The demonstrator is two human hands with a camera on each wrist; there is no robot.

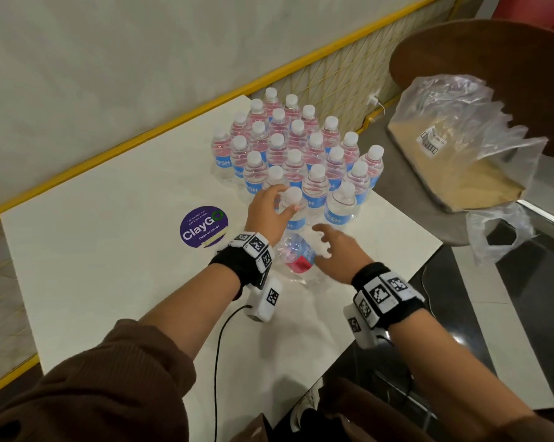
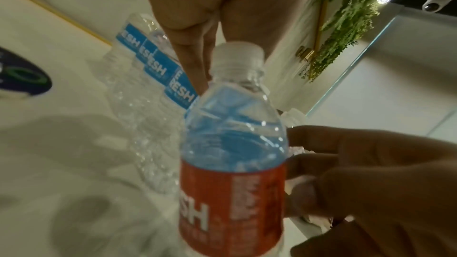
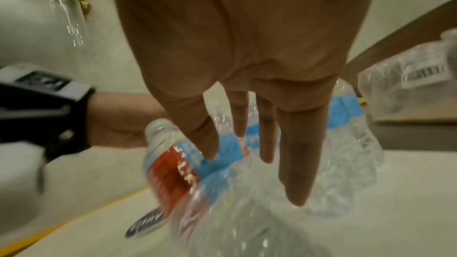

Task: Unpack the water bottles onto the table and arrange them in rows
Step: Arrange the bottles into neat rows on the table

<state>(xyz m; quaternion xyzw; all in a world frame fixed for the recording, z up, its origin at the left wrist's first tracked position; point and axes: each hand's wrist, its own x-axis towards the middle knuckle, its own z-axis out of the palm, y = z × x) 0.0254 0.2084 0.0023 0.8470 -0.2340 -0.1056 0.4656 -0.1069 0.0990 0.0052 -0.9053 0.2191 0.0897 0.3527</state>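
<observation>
Head view, standing over it: a white rectangular table (image 1: 93, 250) carries a round purple ClayGO sticker (image 1: 203, 226), and I'll place everything from that sticker. Far off to its right, past the table's edge, a crumpled clear plastic bag (image 1: 460, 122) lies open around a flat brown cardboard tray (image 1: 479, 183). Beyond the sticker and to its right stands a block of clear water bottles with white caps and blue labels (image 1: 293, 145), upright in slanting rows, packed close together. Just right of the sticker, the left hand (image 1: 264, 212) grasps one more upright clear bottle (image 1: 293, 199) by its neck at the block's near corner, thumb on one side and fingers on the other; its base is on or very near the tabletop, I cannot tell which. Right of the sticker and nearer to the person, the right hand (image 1: 339, 247) is released, fingers straight and spread. Between the two wrists, a clear bottle with a red and blue label (image 1: 296, 255) lies on its side on the table; the right wrist view is blurred, so whether the fingers (image 3: 299, 163) touch it is unclear.
</observation>
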